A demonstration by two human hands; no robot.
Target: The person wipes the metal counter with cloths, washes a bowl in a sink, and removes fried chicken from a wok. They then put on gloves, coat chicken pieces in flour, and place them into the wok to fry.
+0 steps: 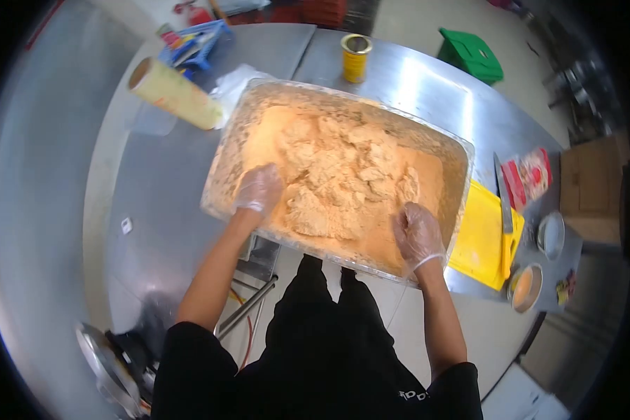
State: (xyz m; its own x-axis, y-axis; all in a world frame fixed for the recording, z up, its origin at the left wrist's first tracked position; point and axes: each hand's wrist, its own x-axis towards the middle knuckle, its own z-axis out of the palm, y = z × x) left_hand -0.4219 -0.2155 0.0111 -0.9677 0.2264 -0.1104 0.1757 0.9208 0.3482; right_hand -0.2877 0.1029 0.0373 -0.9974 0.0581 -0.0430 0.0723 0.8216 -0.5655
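A large metal pan (462, 175) holds a bed of orange-tinted powder (262, 143) and a heap of lumpy coated pieces (336, 168), apparently breaded meat. Inside the pan's left side, my left hand (260, 187) wears a clear plastic glove, its fingers curled down at the powder beside the heap. My right hand (420, 234), gloved too, is at the near right part of the pan with fingers curled in. One coated piece (409, 185) lies just beyond its fingertips. Whatever either hand grips is hidden under the fingers.
On the steel table are a plastic wrap roll (175, 92), a yellow can (355, 59), a yellow cutting board (484, 238), a knife (505, 203) and a red packet (527, 176). Bowls (524, 288) stand at the right edge. A green bin (471, 56) is beyond the table.
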